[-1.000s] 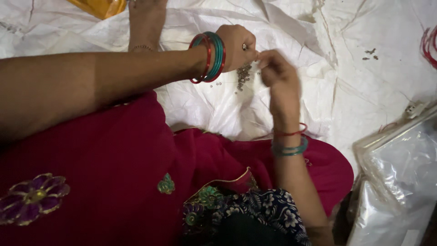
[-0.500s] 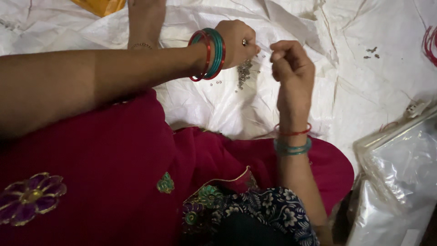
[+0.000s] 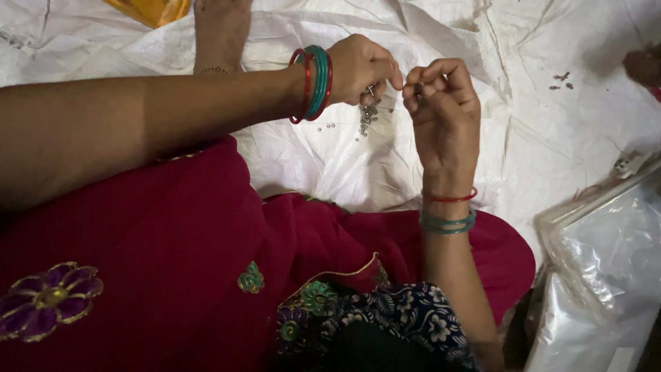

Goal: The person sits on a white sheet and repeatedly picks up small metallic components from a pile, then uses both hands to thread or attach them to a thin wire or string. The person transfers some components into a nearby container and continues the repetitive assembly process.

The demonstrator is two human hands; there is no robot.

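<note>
A crumpled white woven plastic sheet (image 3: 441,165) covers the floor across the upper and middle frame. On it, near the center top, lie a few tiny silver beads (image 3: 329,127). Small dark specks (image 3: 561,79) sit at upper right. An orange-yellow cloth (image 3: 148,9) lies at the upper left edge. Clear plastic bags (image 3: 606,275) rest at lower right, with a bare foot (image 3: 219,31) at top.

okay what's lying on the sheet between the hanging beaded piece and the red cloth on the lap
In the head view, only bare white sheet lies between the beaded piece and the red cloth; a few loose beads sit just left.
</note>
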